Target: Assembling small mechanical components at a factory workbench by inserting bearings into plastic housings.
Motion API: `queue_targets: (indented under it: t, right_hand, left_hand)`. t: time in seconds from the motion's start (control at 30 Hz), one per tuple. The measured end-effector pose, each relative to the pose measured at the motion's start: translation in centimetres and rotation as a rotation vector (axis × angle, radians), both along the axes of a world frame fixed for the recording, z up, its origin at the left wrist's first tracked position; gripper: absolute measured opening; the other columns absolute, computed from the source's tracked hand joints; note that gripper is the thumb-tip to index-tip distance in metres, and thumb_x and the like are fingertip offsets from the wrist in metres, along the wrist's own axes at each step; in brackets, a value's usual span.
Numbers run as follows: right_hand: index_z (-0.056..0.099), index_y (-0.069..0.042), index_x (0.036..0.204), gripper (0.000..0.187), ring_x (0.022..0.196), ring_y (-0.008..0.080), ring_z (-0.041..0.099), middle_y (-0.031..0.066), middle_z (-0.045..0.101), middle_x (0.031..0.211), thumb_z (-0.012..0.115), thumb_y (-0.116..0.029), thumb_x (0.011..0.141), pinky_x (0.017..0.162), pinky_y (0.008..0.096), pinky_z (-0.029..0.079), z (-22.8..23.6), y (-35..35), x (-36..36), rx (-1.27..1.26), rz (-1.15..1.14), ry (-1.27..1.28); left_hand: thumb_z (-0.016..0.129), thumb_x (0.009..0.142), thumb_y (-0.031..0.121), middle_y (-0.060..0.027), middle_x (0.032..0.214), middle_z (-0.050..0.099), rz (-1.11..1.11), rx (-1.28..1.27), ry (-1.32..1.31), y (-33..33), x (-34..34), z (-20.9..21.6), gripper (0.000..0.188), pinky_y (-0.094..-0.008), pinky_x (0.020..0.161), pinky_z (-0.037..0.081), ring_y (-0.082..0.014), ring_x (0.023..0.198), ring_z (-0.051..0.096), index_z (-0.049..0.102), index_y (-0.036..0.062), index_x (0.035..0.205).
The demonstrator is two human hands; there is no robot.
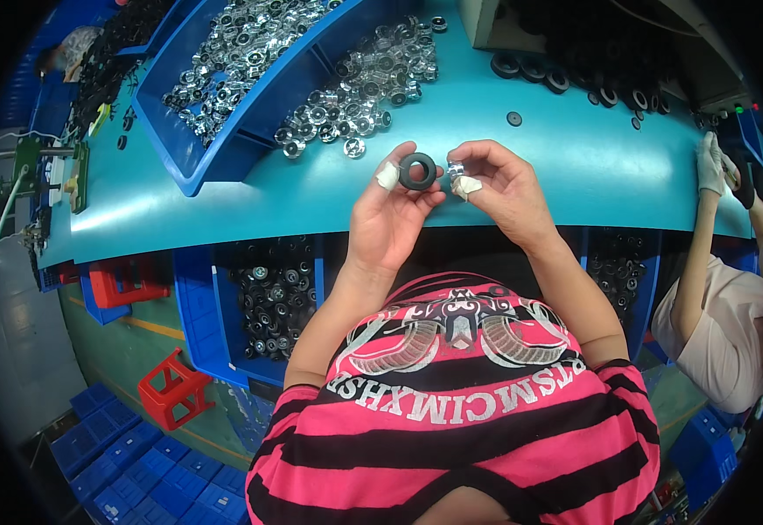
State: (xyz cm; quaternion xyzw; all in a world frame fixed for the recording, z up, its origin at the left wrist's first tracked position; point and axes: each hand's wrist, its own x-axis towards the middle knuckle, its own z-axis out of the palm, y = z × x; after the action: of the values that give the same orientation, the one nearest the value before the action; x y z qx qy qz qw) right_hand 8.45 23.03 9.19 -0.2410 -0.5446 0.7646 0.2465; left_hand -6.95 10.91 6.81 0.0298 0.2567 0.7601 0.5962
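Over the near half of the turquoise table point(574, 179), my left hand point(390, 219) holds a black toy tyre point(405, 172) upright between thumb and fingers, its round hole facing me. Just to its right, my right hand point(511, 188) pinches a small chrome wheel hub point(456, 170) by its fingertips. A small gap separates tyre and hub. White tape wraps a digit on each hand. Beyond my hands, loose chrome hubs point(355, 147) spread in a pile beside a blue bin point(191, 175) of more hubs.
Black tyres point(556, 80) lie heaped at the back right, with one small black disc point(513, 118) apart from them. Blue crates point(233, 328) of finished-looking wheels stand below the table edge. A red stool point(171, 389) is at lower left. At right, a gloved co-worker's hand point(710, 166) works.
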Motion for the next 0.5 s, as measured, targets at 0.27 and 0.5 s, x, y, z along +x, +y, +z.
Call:
queue_targets:
  t: [0.27,0.5]
  right_hand:
    - [0.062,0.002,0.124,0.038,0.107,0.0141,0.063,0.007,0.063,0.117,0.059,0.007,0.086,0.097,0.0288,0.051,-0.03,0.25,-0.07,-0.013,0.014,0.034]
    - [0.061,0.004,0.126,0.04,0.105,0.0143,0.064,0.0089,0.064,0.116,0.062,0.007,0.086,0.095,0.0289,0.052,0.3,0.16,-0.06,-0.04,-0.026,0.046]
  left_hand:
    - [0.049,0.105,0.024,-0.0255,0.129,0.058,-0.004,0.044,0.043,0.08,0.07,-0.3,0.047,-0.0465,0.102,0.052,-0.0329,0.116,0.062,0.042,0.0005,0.145]
    - [0.05,0.104,0.02,-0.0211,0.128,0.06,-0.002,0.061,0.147,0.21,0.48,-0.18,0.046,-0.0456,0.104,0.051,-0.0311,0.119,0.06,0.042,-0.002,0.144]
